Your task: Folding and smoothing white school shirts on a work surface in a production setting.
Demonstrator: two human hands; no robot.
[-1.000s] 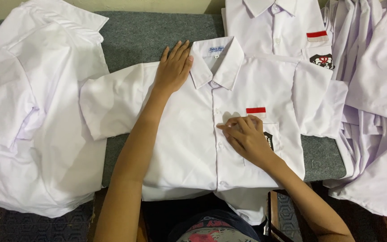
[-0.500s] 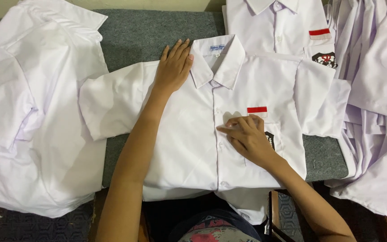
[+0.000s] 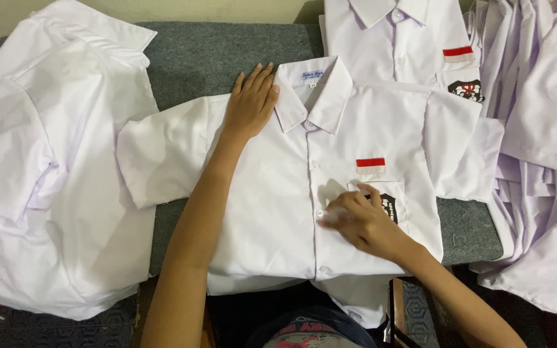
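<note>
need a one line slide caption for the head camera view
Left hand flat beside the collar of a white short-sleeved shirt on a grey table; right hand at its button placket.

The desk (image 3: 227, 48) has a grey cloth cover. One white shirt (image 3: 278, 219) lies flat in its middle, a shirt pile (image 3: 46, 193) at left, more shirts (image 3: 543, 161) at right.

A white short-sleeved shirt (image 3: 272, 212) lies face up on the grey padded table (image 3: 207, 55), collar away from the person. The left hand (image 3: 251, 103) presses flat on its shoulder just beside the collar, while the right hand (image 3: 362, 222) rests on the button placket beside the chest pocket, fingers blurred. Another shirt (image 3: 401, 45) lies beyond it, with heaps of white shirts (image 3: 46, 180) on either side.
</note>
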